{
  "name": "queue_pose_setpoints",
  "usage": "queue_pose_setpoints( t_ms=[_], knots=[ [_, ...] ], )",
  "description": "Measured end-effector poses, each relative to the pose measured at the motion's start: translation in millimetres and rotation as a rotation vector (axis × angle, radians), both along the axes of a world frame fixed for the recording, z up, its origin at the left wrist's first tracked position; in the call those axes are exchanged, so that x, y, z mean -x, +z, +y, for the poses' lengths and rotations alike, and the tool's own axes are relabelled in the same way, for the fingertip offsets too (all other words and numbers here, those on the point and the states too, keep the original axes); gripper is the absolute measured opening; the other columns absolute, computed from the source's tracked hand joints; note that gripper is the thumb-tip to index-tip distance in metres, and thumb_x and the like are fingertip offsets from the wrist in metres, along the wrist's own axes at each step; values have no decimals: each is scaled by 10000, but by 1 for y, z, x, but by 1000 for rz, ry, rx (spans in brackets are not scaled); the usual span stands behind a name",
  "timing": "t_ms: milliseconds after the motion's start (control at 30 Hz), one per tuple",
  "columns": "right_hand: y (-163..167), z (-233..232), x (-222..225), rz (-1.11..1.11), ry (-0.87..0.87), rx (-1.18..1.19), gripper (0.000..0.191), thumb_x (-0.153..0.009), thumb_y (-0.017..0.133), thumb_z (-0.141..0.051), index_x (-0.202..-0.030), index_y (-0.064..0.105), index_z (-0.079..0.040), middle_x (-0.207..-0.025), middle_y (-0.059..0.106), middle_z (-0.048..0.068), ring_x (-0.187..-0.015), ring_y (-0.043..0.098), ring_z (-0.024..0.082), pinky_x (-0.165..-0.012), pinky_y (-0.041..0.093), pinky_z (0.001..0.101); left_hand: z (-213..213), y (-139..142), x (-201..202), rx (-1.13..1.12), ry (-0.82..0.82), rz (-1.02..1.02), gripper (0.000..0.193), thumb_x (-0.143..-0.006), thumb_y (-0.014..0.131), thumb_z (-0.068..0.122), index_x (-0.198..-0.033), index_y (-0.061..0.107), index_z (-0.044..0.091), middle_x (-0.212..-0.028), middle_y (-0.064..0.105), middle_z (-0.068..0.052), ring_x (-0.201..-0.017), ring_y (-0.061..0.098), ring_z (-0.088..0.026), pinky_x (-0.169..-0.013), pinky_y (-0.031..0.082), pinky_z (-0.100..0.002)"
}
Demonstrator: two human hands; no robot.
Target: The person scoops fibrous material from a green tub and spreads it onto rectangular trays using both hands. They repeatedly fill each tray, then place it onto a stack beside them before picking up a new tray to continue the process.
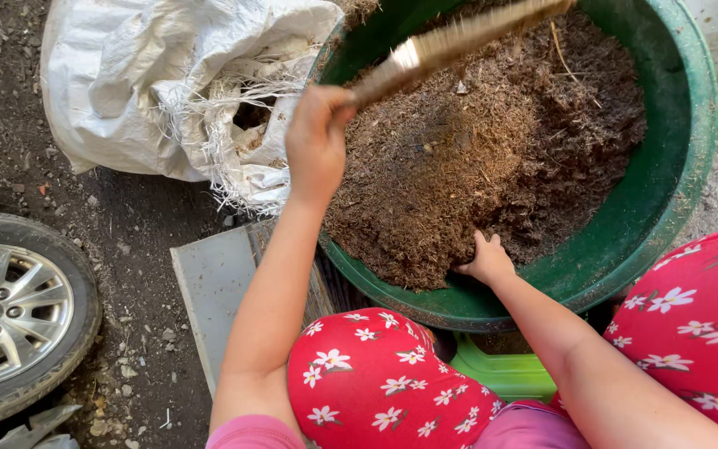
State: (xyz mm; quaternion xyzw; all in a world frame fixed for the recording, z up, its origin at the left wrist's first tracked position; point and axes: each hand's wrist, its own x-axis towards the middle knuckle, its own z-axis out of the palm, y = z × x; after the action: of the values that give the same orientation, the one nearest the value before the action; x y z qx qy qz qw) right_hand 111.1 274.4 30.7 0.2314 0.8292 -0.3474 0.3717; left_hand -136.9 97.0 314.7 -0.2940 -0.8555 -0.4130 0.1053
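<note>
A large green basin (683, 150) holds a heap of brown fibrous soil mix (492, 141). My left hand (316, 141) grips the handle of a trowel (450, 41), whose soil-dusted blade is raised over the basin's far side. My right hand (484, 259) is dug into the near edge of the heap, fingers buried in the mix. My knees in red flowered cloth (376, 382) frame the basin.
A torn white woven sack (151, 83) lies left of the basin on dirt ground. A car wheel (18, 316) sits at the lower left. A grey slab (209, 291) lies by my left leg, a green plastic stool (500, 370) under me.
</note>
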Motion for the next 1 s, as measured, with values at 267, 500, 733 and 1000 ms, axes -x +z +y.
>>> queue_pose_setpoints(
  t_ms=[267, 500, 733, 1000],
  knots=[
    [10, -35, 0, -30, -92, -27, 1341, -604, 907, -678, -1596, 208, -109, -1658, 69, 266, -1491, 223, 467, -1162, 311, 611, -115, -143, -77, 212, 451, -159, 457, -797, 836, 89, -1220, 668, 120, -1469, 467, -228, -1325, 467, -397, -1055, 424, -476],
    [10, -59, 14, -121, -165, -168, 1226, -643, 906, -512, -1592, 245, -104, -1680, 98, 199, -1481, 293, 425, -1120, 395, 603, -127, -245, -139, -610, 664, -949, 574, -970, 697, 181, -1473, 481, 5, -1312, 600, -165, -1160, 591, -270, -972, 505, -418],
    [-29, -48, -2, 130, -211, -189, 887, -704, 898, -309, -1453, 464, -110, -1518, 379, 250, -1222, 583, 455, -1019, 519, 492, -95, -246, -141, -903, 614, -1371, 545, -953, 677, 171, -1425, 436, 43, -1279, 610, -29, -1139, 631, -213, -948, 569, -404],
    [-14, 12, 26, 434, -749, 674, 554, -780, 733, -39, -1306, 567, -79, -1188, 673, 59, -1069, 626, 264, -900, 496, 423, -70, -266, -142, -832, 586, -1099, 482, -944, 696, 60, -1376, 494, -8, -1029, 612, -76, -903, 623, -150, -752, 587, -367]
  ],
)
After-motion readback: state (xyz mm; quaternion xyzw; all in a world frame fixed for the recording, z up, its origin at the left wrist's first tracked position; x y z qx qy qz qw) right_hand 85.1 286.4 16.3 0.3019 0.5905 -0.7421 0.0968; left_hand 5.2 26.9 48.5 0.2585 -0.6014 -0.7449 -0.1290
